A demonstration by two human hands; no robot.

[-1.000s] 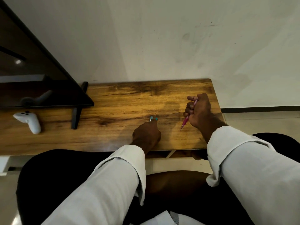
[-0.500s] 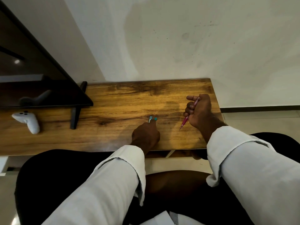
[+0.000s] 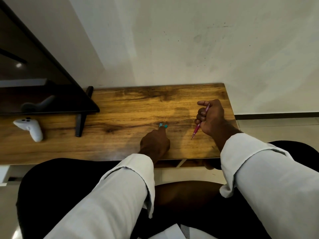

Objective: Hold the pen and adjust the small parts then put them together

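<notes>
My right hand [image 3: 211,118] grips a pink pen [image 3: 196,131] in its fist, tip pointing down and left just above the wooden desk [image 3: 131,107]. My left hand [image 3: 155,144] rests on the desk near its front edge, fingertips on a small teal object [image 3: 163,125] that looks like two little pieces. How the fingers hold that object is hidden behind the back of the hand. Both arms wear white sleeves.
A dark monitor [image 3: 34,80] on a black stand [image 3: 80,125] fills the left. A white game controller [image 3: 31,128] lies on the desk below it. A pale wall rises behind the desk. The desk's right end is at the right hand.
Both hands stay in place. The view has shifted slightly; the shadow on the wall has moved.
</notes>
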